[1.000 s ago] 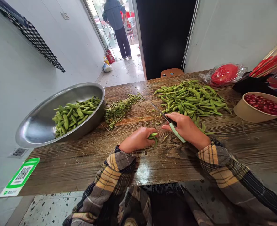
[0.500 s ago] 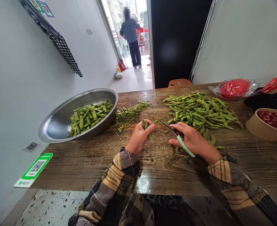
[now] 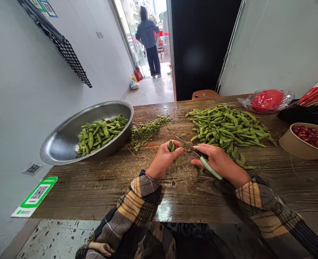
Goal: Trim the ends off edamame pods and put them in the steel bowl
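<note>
Several green edamame pods (image 3: 171, 146) are pinched in my left hand (image 3: 164, 158), one tip poking out toward the right. My right hand (image 3: 217, 162) is closed around scissors (image 3: 207, 168) with pale green handles. Their blades touch or nearly touch the pod tip at my left fingertips; how far apart the blades are is hard to make out. Just beyond my right hand spreads a large heap of edamame pods (image 3: 229, 124). To the left, a steel bowl (image 3: 58, 135) contains more pods, and a pile of small green trimmings (image 3: 148, 131) lies beside it.
On the wooden table (image 3: 107, 194), a paper bowl of dark red fruit (image 3: 296, 145) and a red bundle in clear plastic (image 3: 268, 100) sit at right. A green QR card (image 3: 36, 196) is at the left edge. A person (image 3: 149, 39) stands in the far doorway.
My left hand has shifted right with the pods, up against the scissors. The scissors have moved slightly left, and their blades now meet the pod tip in the picture.
</note>
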Motion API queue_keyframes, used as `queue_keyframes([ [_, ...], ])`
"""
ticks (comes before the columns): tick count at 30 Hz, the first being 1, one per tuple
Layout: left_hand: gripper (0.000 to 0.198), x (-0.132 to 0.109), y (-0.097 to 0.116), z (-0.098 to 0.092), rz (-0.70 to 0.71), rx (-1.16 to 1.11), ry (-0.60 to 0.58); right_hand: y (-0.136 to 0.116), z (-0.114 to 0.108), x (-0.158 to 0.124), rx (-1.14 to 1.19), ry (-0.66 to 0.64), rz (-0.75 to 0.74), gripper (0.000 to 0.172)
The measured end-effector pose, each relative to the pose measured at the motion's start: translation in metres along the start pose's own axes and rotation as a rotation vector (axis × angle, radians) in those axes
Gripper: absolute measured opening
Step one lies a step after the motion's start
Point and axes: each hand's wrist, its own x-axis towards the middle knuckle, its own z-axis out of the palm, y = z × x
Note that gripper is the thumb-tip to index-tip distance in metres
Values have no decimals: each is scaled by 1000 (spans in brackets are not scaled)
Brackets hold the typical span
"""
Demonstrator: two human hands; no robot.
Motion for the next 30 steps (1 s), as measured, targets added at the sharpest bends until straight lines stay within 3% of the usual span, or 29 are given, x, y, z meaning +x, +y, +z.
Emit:
queue_keyframes([
  [8, 32, 4, -2, -5, -76, -256, 80, 0, 0, 0, -51, 19, 52, 43],
  [14, 34, 5, -1, -5, -93, -431, 53, -2, 0, -1, -53, -40, 60, 48],
  [19, 35, 4, -1, -2, -96, -413, 81, -7, -1, 1, -62, -63, 43, 47],
  [30, 31, 2, -6, 4, -108, -335, -3, 0, 6, -2, -45, -3, -2, 39],
])
